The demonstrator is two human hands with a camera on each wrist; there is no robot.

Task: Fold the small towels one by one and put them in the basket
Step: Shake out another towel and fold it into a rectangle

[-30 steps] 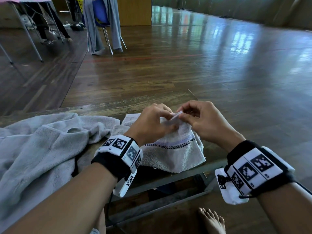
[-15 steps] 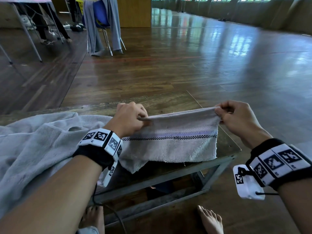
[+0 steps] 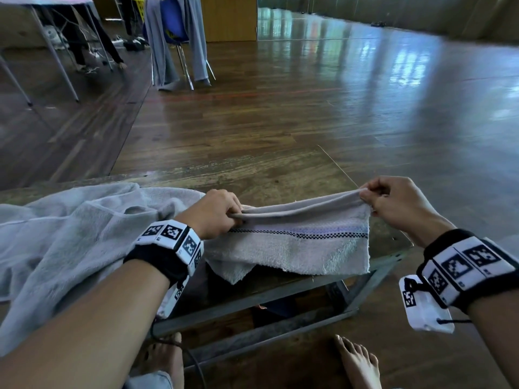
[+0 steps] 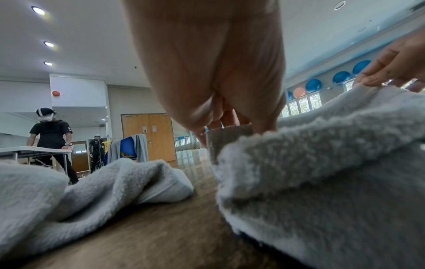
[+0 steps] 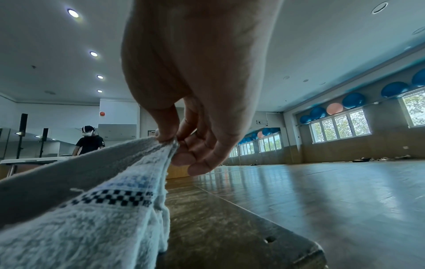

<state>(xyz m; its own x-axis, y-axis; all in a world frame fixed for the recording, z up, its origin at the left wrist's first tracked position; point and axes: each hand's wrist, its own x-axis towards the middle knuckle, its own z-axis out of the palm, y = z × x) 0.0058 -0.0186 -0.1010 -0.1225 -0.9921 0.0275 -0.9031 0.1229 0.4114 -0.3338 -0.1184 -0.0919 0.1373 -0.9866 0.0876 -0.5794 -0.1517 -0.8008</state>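
A small pale towel (image 3: 295,248) with a black checked stripe and a blue band hangs stretched between my two hands above the wooden table (image 3: 280,178). My left hand (image 3: 224,213) pinches its upper left corner; the same grip shows in the left wrist view (image 4: 230,127). My right hand (image 3: 376,197) pinches the upper right corner between thumb and fingers (image 5: 170,140). The towel (image 5: 92,209) is doubled over along the top edge, and its lower edge touches the table near the front rim. No basket is in view.
A large grey towel (image 3: 64,242) lies crumpled on the table's left half, close to my left wrist. The table's right edge (image 5: 287,227) runs just beside my right hand. Beyond are a wooden floor, a blue chair (image 3: 174,32) draped with cloth, and another table with people at the far left.
One second ago both hands were together over the bunched towel; they have pulled apart sideways and now hold it stretched out. Since half a second ago little has moved.
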